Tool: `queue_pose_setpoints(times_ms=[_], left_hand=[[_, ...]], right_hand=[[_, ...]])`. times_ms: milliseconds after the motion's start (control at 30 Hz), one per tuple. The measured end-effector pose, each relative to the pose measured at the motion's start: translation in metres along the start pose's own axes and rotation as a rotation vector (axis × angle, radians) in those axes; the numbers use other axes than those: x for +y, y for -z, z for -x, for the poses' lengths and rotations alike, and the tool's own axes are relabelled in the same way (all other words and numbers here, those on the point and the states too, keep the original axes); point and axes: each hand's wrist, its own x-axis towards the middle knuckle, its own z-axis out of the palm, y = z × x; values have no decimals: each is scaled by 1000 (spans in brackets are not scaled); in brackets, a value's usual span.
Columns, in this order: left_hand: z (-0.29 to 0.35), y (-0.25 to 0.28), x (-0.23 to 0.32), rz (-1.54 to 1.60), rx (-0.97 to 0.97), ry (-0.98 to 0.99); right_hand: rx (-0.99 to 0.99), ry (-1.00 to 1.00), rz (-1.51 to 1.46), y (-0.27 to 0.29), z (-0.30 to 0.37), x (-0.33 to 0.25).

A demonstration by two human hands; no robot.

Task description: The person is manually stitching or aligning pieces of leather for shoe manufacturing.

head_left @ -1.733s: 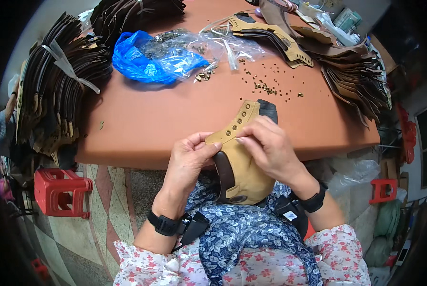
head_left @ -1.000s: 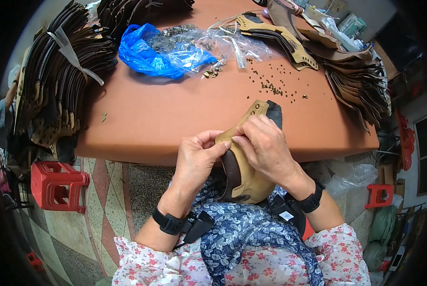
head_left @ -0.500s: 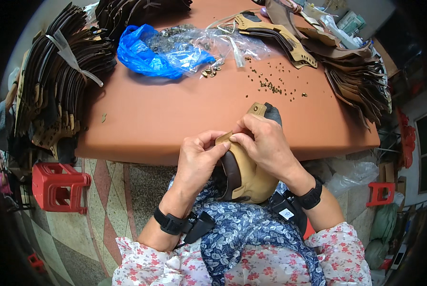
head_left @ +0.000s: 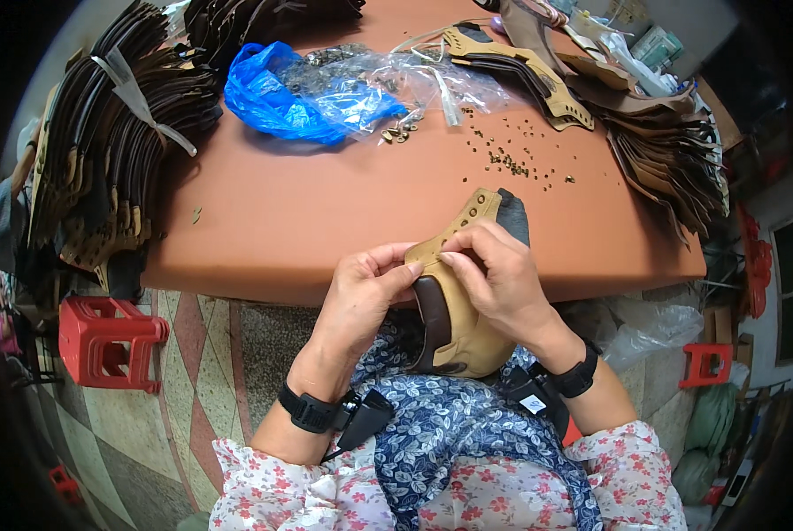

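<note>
A tan leather shoe upper [head_left: 481, 341] with a dark brown padded collar rests on my lap against the table edge. Its strip with a row of metal-ringed eyelets points up and away, with a dark grey lining beside it. My left hand [head_left: 361, 288] pinches the strip's near end between thumb and fingers. At the same strip, my right hand [head_left: 503, 279] is closed, thumb and forefinger pressed together just above the leather. Whatever lies between those fingertips is too small to make out.
Small brass-coloured pieces [head_left: 511, 164] lie scattered on the orange table [head_left: 290, 212]. Farther back are a blue plastic bag [head_left: 277, 102] and clear bags with metal bits. Stacked shoe uppers [head_left: 104, 150] stand left, more [head_left: 666, 150] right. Red stools [head_left: 109, 343] flank the table.
The eyelet strip, folded over half a second ago, now lies flatter with more of its eyelets showing. My right hand has moved slightly right and down, off the edge it was pinching.
</note>
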Motion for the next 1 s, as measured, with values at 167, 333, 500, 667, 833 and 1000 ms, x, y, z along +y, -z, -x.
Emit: queue_pose_setpoints(times_ms=[167,333,500,667,833,1000], left_hand=[[3,-6,5,-64,70,5],[2,-4,2,-88,54,-33],[4,-5,4,-112,68,-52],[5,-6,5,-88,58,-62],[5,-6,2,-112,52,-79],[7,-8,2,-222,46,-132]], right_hand=[[5,-63,-120,6,1,-4],[18,120,2,-4,-2,-7],[7,176,62,-9,-3,-5],[2,194,97,-8,-3,-6],[-9,196,124,-6,-4,-8],[-131,-86,6,2,-11,-17]])
